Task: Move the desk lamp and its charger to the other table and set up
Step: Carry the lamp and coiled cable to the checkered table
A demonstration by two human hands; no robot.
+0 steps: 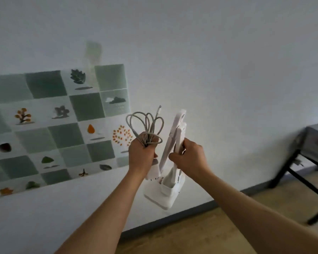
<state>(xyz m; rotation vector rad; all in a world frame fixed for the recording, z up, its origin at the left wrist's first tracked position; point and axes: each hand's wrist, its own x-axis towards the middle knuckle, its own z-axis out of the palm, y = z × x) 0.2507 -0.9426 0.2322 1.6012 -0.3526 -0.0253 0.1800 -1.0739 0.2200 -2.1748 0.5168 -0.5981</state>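
Observation:
A white folding desk lamp (174, 142) hangs in the air in front of me, folded up, its square base (162, 196) pointing down. My right hand (188, 158) grips its arm at mid-height. My left hand (141, 153) is closed around the charger: the looped grey-white cable (145, 125) sticks up out of the fist with its small plug end on top, and the white adapter block (154, 172) pokes out below the hand. Both hands are close together, side by side.
A white wall fills the background, with a panel of green leaf-patterned tiles (53, 125) at the left. A dark-framed table (314, 142) with black legs stands at the far right on a light wooden floor (191, 235).

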